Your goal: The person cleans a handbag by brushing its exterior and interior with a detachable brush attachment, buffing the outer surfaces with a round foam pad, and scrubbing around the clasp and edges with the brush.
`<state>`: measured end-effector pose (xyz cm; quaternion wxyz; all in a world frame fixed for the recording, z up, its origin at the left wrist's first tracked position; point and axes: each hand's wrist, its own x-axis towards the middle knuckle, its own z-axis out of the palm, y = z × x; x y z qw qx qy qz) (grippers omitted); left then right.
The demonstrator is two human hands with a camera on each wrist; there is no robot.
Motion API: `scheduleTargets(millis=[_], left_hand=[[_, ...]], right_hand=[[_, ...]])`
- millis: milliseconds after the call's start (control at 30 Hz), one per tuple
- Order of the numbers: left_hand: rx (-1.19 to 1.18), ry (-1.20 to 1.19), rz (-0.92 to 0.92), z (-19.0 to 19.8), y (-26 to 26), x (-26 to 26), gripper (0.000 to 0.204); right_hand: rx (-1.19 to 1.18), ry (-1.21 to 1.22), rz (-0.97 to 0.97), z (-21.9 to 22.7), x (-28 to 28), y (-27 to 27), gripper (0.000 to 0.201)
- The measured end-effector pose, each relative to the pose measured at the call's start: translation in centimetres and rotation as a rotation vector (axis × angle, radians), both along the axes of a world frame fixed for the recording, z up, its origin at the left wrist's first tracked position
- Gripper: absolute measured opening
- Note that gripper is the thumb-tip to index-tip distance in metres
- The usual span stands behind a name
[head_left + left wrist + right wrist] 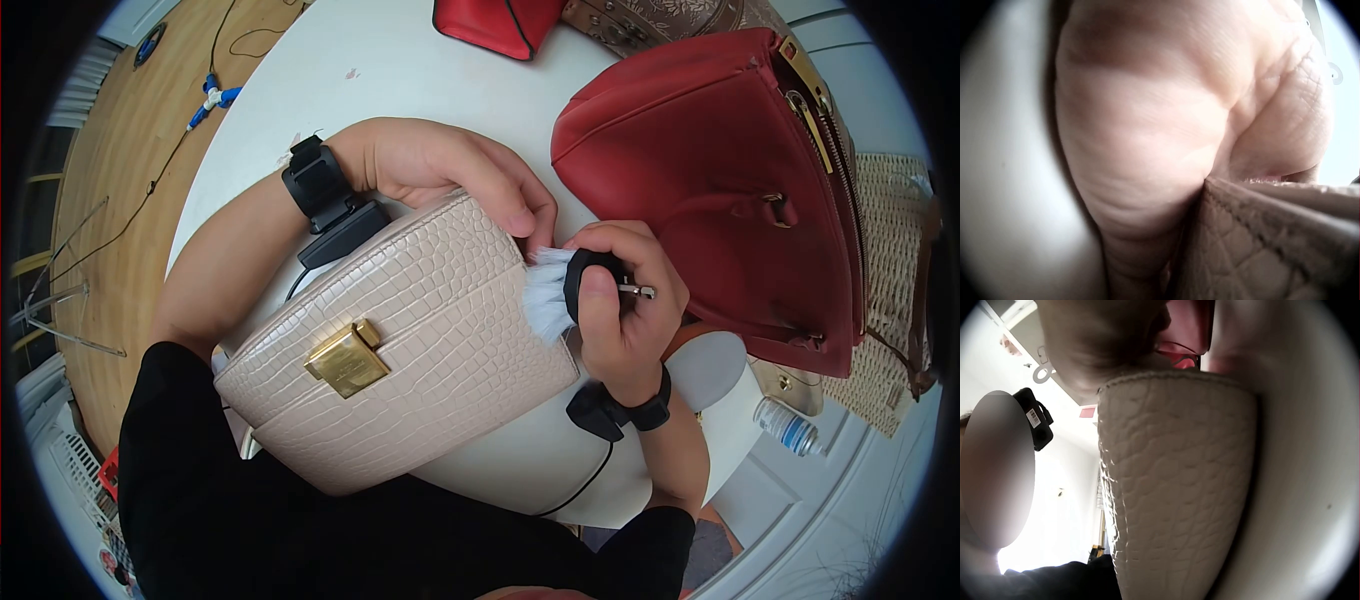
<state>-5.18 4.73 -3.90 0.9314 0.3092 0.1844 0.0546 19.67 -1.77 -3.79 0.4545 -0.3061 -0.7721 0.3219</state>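
Note:
A cream crocodile-pattern handbag [440, 360] with a gold clasp [346, 360] lies tilted at the table's near side, against the person's black clothing. My left hand [455, 165] reaches over its far edge and grips it near the upper right corner, thumb on the front. In the left wrist view, the palm [1147, 125] lies along the bag's stitched edge [1247, 250]. With my right hand [645, 300] I hold a round black brush [590, 280], its white bristles [548, 297] against the bag's right side. The right wrist view shows that side panel [1179, 469] close up; the brush is hidden there.
On the white table [330, 70], a large red handbag [670, 170] stands close to my right hand. Behind it are a smaller red bag [500, 22] and a brown patterned bag [640, 22]. A woven straw bag [885, 290] and a can [787, 427] are at the right.

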Motion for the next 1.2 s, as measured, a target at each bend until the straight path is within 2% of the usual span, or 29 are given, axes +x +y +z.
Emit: scheduleTargets(millis=[133,200,267,367,433,467,533,567,600,667,800,900,1033,1200], left_hand=[[-0.024,-0.008,-0.011,-0.1,0.0,-0.1,0.043],[0.076,0.017,0.042,-0.2,-0.4,-0.1,0.031],[0.085,0.002,0.048,-0.6,-0.6,0.0,0.031],[0.091,-0.028,0.025,-0.4,-0.5,0.2,0.032],[0.09,-0.037,0.006,-0.4,-0.4,0.2,0.033],[0.076,-0.059,0.003,-0.8,-0.3,0.3,0.037],[0.062,-0.083,-0.001,-1.0,-0.1,0.3,0.042],[0.074,-0.069,-0.014,-0.9,0.0,0.3,0.041],[0.085,-0.053,-0.027,-0.8,0.0,0.2,0.04],[0.094,-0.048,-0.029,-0.9,0.1,0.1,0.04],[0.089,-0.042,-0.019,-0.9,0.0,0.2,0.04],[0.129,-0.1,0.011,-1.2,-0.3,0.3,0.031],[0.038,-0.026,-0.066,-0.4,0.4,0.0,0.039],[0.107,-0.01,0.028,-0.6,-0.3,0.3,0.04]], right_hand=[[0.045,-0.073,-0.074,-0.1,0.0,0.0,0.02],[0.101,-0.094,-0.089,-0.2,-0.2,0.3,0.019],[0.156,-0.112,-0.107,-0.4,-0.3,0.4,0.019],[0.157,-0.032,-0.121,-0.7,0.1,0.0,0.02],[0.034,0.351,-0.067,-1.0,0.2,-0.3,0.026],[0.034,0.353,-0.065,-0.7,0.3,-0.5,0.026],[0.001,0.319,0.171,0.1,0.7,-0.6,0.03],[-0.008,0.189,0.202,0.4,0.7,-0.5,0.026],[-0.008,0.189,0.204,0.5,0.6,-0.4,0.026],[0.022,0.067,0.136,0.5,0.4,-0.1,0.023],[0.043,0.004,0.109,0.8,0.3,0.0,0.02],[0.015,-0.015,0.078,1.0,0.2,-0.1,0.018],[0.033,-0.024,0.017,0.7,0.1,-0.1,0.016],[0.023,-0.036,-0.058,0.4,-0.1,-0.2,0.014]])
